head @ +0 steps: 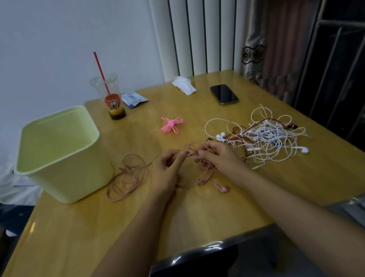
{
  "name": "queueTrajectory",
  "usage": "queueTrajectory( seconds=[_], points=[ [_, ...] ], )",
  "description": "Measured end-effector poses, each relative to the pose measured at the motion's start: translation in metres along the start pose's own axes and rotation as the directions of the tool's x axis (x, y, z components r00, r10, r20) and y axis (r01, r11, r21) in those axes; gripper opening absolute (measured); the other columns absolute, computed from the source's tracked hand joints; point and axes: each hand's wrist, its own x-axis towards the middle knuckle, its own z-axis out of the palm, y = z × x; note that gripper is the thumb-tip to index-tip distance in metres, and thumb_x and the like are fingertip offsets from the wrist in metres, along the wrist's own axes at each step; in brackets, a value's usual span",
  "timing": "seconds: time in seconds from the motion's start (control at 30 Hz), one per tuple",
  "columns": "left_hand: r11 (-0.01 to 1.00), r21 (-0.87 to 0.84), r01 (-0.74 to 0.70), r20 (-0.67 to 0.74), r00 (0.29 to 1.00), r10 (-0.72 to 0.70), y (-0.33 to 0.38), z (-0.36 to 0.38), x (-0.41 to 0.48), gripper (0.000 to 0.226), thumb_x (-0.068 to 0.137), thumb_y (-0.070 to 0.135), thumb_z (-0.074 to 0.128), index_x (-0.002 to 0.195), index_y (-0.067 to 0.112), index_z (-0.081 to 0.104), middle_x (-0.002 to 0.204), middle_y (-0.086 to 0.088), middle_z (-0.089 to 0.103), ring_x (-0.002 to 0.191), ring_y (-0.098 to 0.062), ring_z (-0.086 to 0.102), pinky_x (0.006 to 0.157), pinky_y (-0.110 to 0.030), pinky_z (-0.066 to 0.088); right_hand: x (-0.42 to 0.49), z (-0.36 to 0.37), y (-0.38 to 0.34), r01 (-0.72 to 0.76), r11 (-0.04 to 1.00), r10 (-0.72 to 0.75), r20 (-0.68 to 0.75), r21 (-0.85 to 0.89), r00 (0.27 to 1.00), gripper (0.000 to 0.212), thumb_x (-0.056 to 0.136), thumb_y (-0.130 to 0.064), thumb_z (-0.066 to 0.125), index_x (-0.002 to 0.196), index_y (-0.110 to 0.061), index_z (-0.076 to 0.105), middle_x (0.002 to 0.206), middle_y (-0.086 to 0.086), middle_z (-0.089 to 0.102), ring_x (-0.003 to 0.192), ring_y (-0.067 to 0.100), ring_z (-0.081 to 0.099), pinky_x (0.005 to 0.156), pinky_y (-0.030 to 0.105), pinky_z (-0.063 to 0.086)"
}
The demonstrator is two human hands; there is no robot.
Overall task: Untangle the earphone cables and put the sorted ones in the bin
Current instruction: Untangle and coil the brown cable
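A pale pink earphone cable [127, 177] lies in loose loops on the wooden table [73, 236], right of the yellow-green bin [62, 155]. My left hand [167, 171] and my right hand [217, 157] meet over the table's middle, each pinching a strand of this pink cable. Its pink earbuds [222, 188] lie just below my right hand. A tangled heap of white and dark red earphone cables [268, 138] sits to the right of my right hand. A bright pink coiled earphone bundle [172, 125] lies farther back.
A plastic cup [110, 97] with a red straw stands behind the bin, next to a blue packet [133, 99]. A crumpled tissue [183, 84] and a black phone [224, 94] lie at the back. The table's front edge has a notch near my body.
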Motion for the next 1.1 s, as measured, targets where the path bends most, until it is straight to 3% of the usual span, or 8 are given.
queueTrajectory(
  seconds=[0.17,0.33,0.53,0.63,0.77,0.93,1.0,1.1],
  points=[
    [0.994,-0.064,0.088,-0.093,0.991,-0.094,-0.009,-0.002,0.002,0.017,0.09,0.021,0.068,0.08,0.01,0.075,0.057,0.012,0.053,0.053,-0.003,0.047,0.05,-0.02,0.037,-0.005,-0.011,-0.011,-0.116,0.981,0.126,0.059,-0.158,0.99,0.011,0.098,-0.008,0.056,0.092,-0.01,0.066,0.072,0.002,0.069,0.061,0.014,0.065,0.055,0.025,0.052],
    [0.953,-0.278,0.121,-0.197,0.964,-0.179,-0.01,-0.006,0.007,0.037,0.093,0.012,0.061,0.057,0.021,0.063,0.054,0.004,0.046,0.051,-0.007,0.039,0.05,-0.023,0.033,-0.014,-0.028,-0.032,-0.194,0.889,0.355,0.356,-0.415,0.864,0.012,0.099,-0.012,0.054,0.096,-0.006,0.063,0.063,0.001,0.062,0.043,0.008,0.051,0.038,0.018,0.038],
    [0.945,-0.324,0.05,-0.214,0.969,-0.125,-0.01,-0.008,0.006,0.028,0.097,0.01,0.054,0.07,0.012,0.064,0.055,0.0,0.045,0.051,-0.006,0.042,0.051,-0.018,0.036,-0.007,-0.027,-0.042,-0.15,0.95,0.136,0.07,0.273,0.988,0.015,0.1,-0.009,0.05,0.092,-0.005,0.063,0.091,0.009,0.069,0.085,0.019,0.065,0.078,0.032,0.057],
    [0.933,-0.355,0.059,-0.199,0.971,-0.136,-0.013,-0.01,0.008,0.03,0.096,0.012,0.056,0.068,0.015,0.066,0.058,-0.001,0.05,0.055,-0.008,0.045,0.055,-0.022,0.035,-0.007,-0.021,-0.046,-0.223,0.891,0.202,0.095,0.395,0.975,0.012,0.103,-0.01,0.043,0.099,-0.007,0.054,0.089,0.013,0.07,0.069,0.018,0.067,0.061,0.029,0.059],
    [0.937,-0.345,0.06,-0.104,0.989,-0.102,-0.015,-0.012,0.008,0.017,0.093,0.016,0.063,0.084,0.006,0.074,0.063,-0.004,0.052,0.062,-0.009,0.047,0.059,-0.018,0.037,0.002,-0.02,-0.042,-0.196,0.949,0.227,-0.105,0.246,0.968,0.017,0.101,-0.013,0.041,0.102,-0.006,0.057,0.061,0.002,0.048,0.036,0.004,0.032,0.033,0.016,0.022],
    [0.933,-0.354,0.073,-0.117,0.986,-0.121,-0.012,-0.011,0.006,0.012,0.089,0.016,0.068,0.081,0.011,0.076,0.063,-0.001,0.058,0.062,-0.006,0.048,0.06,-0.017,0.038,0.002,-0.02,-0.045,-0.339,0.915,0.328,-0.085,-0.22,0.941,0.021,0.095,-0.014,0.054,0.076,-0.015,0.063,0.055,-0.001,0.039,0.037,0.008,0.028,0.035,0.018,0.021],
    [0.934,-0.35,0.072,-0.117,0.986,-0.119,-0.012,-0.011,0.006,0.011,0.088,0.019,0.069,0.081,0.015,0.077,0.07,0.001,0.068,0.072,-0.01,0.053,0.067,-0.02,0.04,0.005,-0.024,-0.046,-0.321,0.916,0.275,-0.203,-0.242,0.94,0.016,0.095,-0.017,0.057,0.081,-0.014,0.065,0.062,-0.001,0.05,0.046,0.01,0.04,0.043,0.021,0.032],
    [0.945,-0.32,0.063,-0.093,0.991,-0.098,-0.012,-0.012,0.004,0.012,0.089,0.02,0.07,0.082,0.016,0.079,0.075,0.002,0.072,0.075,-0.01,0.056,0.071,-0.025,0.042,0.007,-0.027,-0.041,-0.196,0.84,0.038,-0.306,-0.506,0.951,0.021,0.093,-0.021,0.061,0.113,-0.015,0.063,0.102,0.0,0.063,0.092,0.017,0.058,0.084,0.035,0.049]
  ],
)
